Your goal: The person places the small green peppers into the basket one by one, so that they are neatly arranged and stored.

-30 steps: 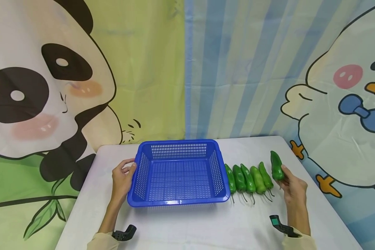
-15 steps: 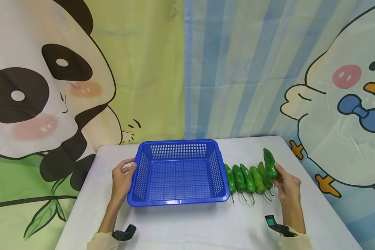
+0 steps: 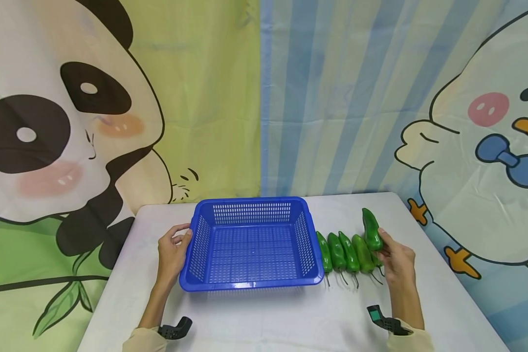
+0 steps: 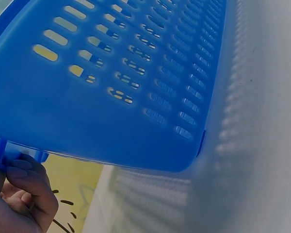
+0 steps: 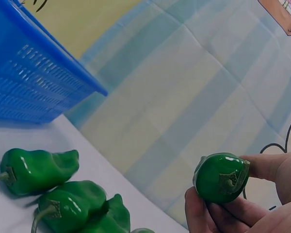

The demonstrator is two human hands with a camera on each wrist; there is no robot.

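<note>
A blue plastic basket (image 3: 253,254) with slotted walls stands on the white table, nothing inside it. My left hand (image 3: 172,252) grips its left rim between thumb and fingers; the left wrist view shows the fingers (image 4: 34,184) curled at the rim. Held up by my right hand (image 3: 398,259) is a dark green pepper (image 3: 371,230), pinched near its stem end between thumb and fingers. Below and left of it, several green peppers (image 3: 336,250) lie side by side, stems toward me. The held pepper overlaps the rightmost one in the head view.
The row of peppers starts right beside the basket's right wall. A white tabletop (image 3: 264,322) extends in front of the basket. Behind the table hangs a cartoon curtain (image 3: 334,98). A black strap (image 3: 176,328) sits on the left wrist, another strap (image 3: 391,323) on the right.
My right hand has moved left with the pepper, from right of the row to over its right end. The left hand and the basket have stayed in place.
</note>
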